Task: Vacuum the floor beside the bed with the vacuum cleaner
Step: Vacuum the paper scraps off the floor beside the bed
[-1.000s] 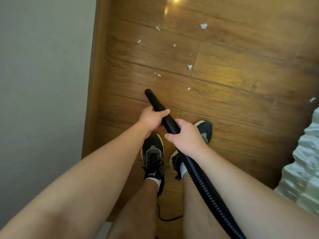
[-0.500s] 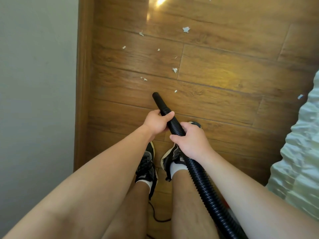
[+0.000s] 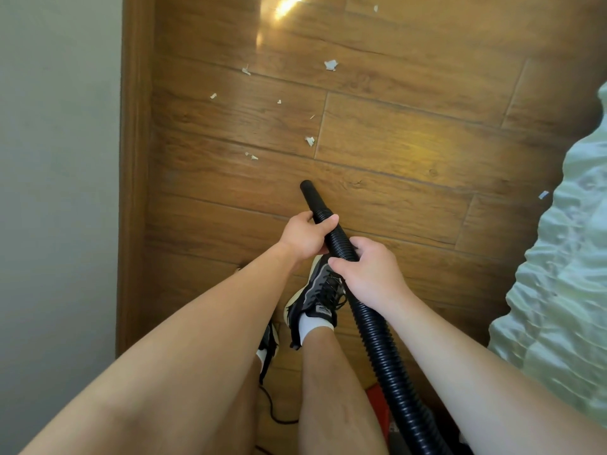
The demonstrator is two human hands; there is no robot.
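Note:
A black ribbed vacuum hose (image 3: pixel 381 339) runs up from the lower right to its smooth nozzle end (image 3: pixel 310 195), which points at the wooden floor (image 3: pixel 410 152). My left hand (image 3: pixel 303 236) grips the hose just behind the nozzle. My right hand (image 3: pixel 368 274) grips it a little lower down. Several white paper scraps (image 3: pixel 309 141) lie on the boards ahead of the nozzle, and a larger scrap (image 3: pixel 330 65) lies farther off. A red part of the vacuum body (image 3: pixel 377 412) shows at the bottom behind my leg.
A pale wall (image 3: pixel 59 192) with a wooden skirting board (image 3: pixel 134 192) bounds the left. The bed's pale green cover (image 3: pixel 565 290) fills the right edge, with one scrap (image 3: pixel 543 194) beside it. My shoes (image 3: pixel 317 295) stand under the hose. A thin black cord (image 3: pixel 276 412) trails on the floor.
The nozzle has moved forward along the floor toward the scraps. The small scrap nearest its tip is no longer seen. My right foot has stepped forward.

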